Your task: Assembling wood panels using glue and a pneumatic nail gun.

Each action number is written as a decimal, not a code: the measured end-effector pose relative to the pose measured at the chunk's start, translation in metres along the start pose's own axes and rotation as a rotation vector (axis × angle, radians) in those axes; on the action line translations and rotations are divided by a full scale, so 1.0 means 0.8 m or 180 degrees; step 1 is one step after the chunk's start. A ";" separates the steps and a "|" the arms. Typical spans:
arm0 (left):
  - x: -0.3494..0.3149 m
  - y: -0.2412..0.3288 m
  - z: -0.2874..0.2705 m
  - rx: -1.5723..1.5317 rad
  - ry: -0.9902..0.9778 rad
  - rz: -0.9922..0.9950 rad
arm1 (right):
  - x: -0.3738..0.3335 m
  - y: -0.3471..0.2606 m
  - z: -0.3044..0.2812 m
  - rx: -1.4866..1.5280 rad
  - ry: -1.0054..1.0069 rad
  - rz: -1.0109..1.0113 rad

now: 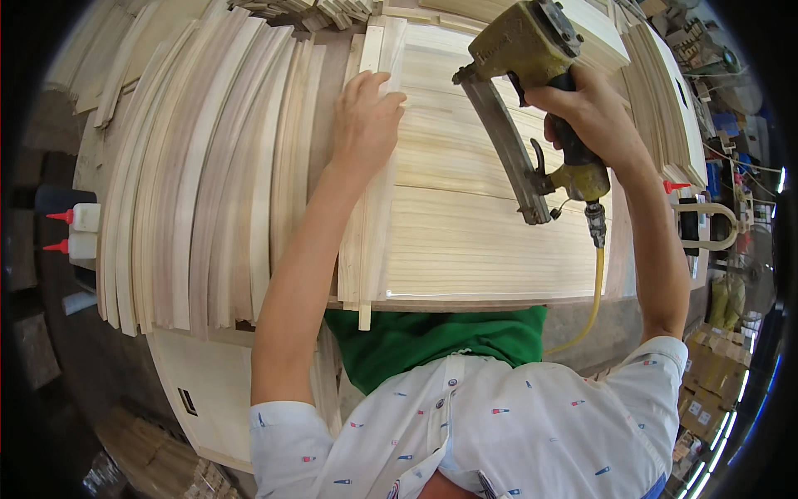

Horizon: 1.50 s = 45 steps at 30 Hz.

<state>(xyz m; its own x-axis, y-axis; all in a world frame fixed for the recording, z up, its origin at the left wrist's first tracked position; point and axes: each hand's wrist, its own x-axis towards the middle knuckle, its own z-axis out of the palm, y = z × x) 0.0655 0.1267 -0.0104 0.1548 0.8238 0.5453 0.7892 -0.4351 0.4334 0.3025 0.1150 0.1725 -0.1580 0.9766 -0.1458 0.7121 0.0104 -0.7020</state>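
My right hand [586,112] is wrapped around the black grip of a worn yellow-green nail gun [540,50], raised over the pale wooden panel [490,241]. The gun's long grey magazine [515,158] slants down toward me, and a yellow air hose [597,291] runs from its metal fitting. At the panel's left edge, my left hand [366,116] is closed over a narrow wooden strip [378,208] lying lengthwise, its fingers curled at the strip's far part. Another thin strip [364,316] sticks out past the near edge. A line of white glue [416,294] follows the panel's near edge.
Rows of wooden boards [199,183] stand close together on the left, and more stacked boards [665,108] are on the right. Two white glue bottles with red tips [83,218] hang beyond the left rows. Cardboard boxes [715,366] lie at the lower right.
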 end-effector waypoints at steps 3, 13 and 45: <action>0.012 -0.005 0.023 0.0189 0.0014 0.0289 | -0.016 0.007 0.003 0.0089 -0.0068 0.0074; 0.020 0.001 0.031 0.0149 -0.0081 0.0136 | -0.043 0.028 -0.018 -0.0275 0.0033 0.0032; 0.014 -0.010 0.023 -0.0386 -0.0145 -0.0160 | -0.028 0.014 -0.009 -0.0045 0.0023 -0.0021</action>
<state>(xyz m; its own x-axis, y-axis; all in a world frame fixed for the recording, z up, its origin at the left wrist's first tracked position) 0.0714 0.1459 -0.0210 0.1457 0.8601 0.4888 0.7195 -0.4312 0.5443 0.3190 0.0947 0.1728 -0.1579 0.9780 -0.1363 0.7206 0.0198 -0.6931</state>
